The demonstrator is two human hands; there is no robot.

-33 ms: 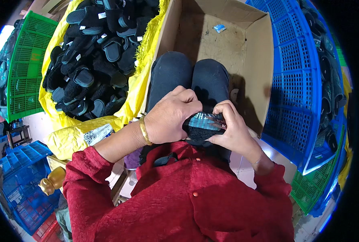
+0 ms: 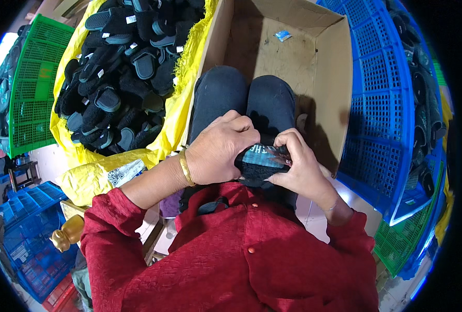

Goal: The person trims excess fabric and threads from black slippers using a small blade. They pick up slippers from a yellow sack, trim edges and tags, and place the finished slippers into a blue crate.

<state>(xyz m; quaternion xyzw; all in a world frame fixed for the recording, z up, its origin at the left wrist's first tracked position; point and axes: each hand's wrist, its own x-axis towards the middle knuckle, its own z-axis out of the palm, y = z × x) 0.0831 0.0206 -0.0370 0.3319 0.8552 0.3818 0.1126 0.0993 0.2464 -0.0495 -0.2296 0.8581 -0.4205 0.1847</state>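
Just above my lap, both hands close on a black fleecy slipper (image 2: 256, 171) with a dark teal printed panel (image 2: 259, 157) facing up. My left hand (image 2: 221, 150), a gold bangle on its wrist, grips the slipper's left end with curled fingers. At the other end, my right hand (image 2: 305, 164) pinches it between thumb and fingers. Part of the slipper is hidden behind the hands. Farther off to the left, a heap of black slippers (image 2: 106, 99) with grey soles and small white tags fills a yellow sack (image 2: 189, 49).
An open cardboard box (image 2: 332, 78) stands beyond my knees, a small blue packet (image 2: 282, 36) inside. Blue crates (image 2: 379, 109) rise at the right, slippers behind them. A green crate (image 2: 33, 83) stands far left, a blue crate (image 2: 28, 244) lower left, near a gold figurine (image 2: 68, 233).
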